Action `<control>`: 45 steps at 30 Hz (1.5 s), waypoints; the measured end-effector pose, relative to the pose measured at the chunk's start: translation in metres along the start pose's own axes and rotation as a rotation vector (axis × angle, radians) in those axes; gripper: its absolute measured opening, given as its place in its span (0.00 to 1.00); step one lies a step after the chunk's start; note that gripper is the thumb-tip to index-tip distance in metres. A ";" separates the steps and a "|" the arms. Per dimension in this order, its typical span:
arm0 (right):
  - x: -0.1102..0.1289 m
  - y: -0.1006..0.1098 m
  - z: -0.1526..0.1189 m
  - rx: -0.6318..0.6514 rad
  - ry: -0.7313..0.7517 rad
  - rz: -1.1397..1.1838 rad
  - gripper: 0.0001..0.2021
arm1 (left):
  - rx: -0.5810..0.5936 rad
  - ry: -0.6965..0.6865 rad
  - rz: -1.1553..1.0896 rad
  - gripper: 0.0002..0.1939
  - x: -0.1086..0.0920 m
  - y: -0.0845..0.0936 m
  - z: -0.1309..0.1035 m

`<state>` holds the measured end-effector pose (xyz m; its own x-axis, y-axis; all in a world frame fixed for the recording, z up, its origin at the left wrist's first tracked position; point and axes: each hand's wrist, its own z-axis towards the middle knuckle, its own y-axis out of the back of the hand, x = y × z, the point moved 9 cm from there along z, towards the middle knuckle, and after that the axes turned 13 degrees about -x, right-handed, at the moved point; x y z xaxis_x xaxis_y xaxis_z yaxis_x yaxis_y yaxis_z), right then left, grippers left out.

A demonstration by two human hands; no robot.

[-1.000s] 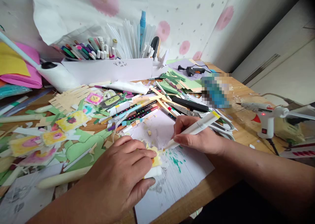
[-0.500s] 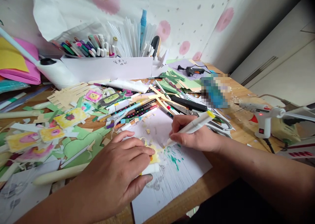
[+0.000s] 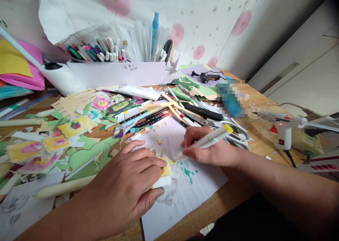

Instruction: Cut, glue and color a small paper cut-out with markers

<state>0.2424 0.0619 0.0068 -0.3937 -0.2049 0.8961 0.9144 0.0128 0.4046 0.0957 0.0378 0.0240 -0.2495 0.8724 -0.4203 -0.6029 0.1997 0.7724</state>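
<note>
My right hand [image 3: 206,145] grips a white marker [image 3: 212,137] with a yellow end. The marker slants down to the left, its tip at the edge of a small yellow-coloured piece of paper [image 3: 166,168]. My left hand [image 3: 140,177] lies over that piece, fingers pressing it down and hiding most of it. Between its thumb and fingers sits a short white marker cap [image 3: 162,181] with a bit of yellow at its end. Beneath both hands is a white sheet [image 3: 185,205] with green marks and grey smudges.
Several coloured paper pieces [image 3: 76,125] and green scraps [image 3: 87,152] cover the left. Pens and scissors [image 3: 238,131] lie behind my hands. A white box [image 3: 116,73] of markers stands at the back. A white glue gun [image 3: 284,126] with a red light is at right.
My right hand and the marker have shifted very slightly, the marker tip now touching the yellow piece's edge. My left hand stays in place.
</note>
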 end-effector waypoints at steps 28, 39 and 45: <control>-0.006 0.005 -0.003 -0.067 -0.066 0.021 0.10 | 0.033 0.018 -0.013 0.04 0.003 -0.003 -0.002; 0.008 -0.015 -0.022 0.069 -0.028 0.018 0.11 | 0.102 0.029 -0.003 0.05 0.004 -0.004 -0.001; 0.008 -0.012 -0.021 0.058 -0.011 0.056 0.11 | 0.125 -0.014 0.032 0.05 0.002 -0.004 -0.001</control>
<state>0.2305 0.0392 0.0055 -0.3433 -0.1917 0.9194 0.9281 0.0809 0.3634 0.0967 0.0383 0.0188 -0.2561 0.8850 -0.3888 -0.4954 0.2252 0.8390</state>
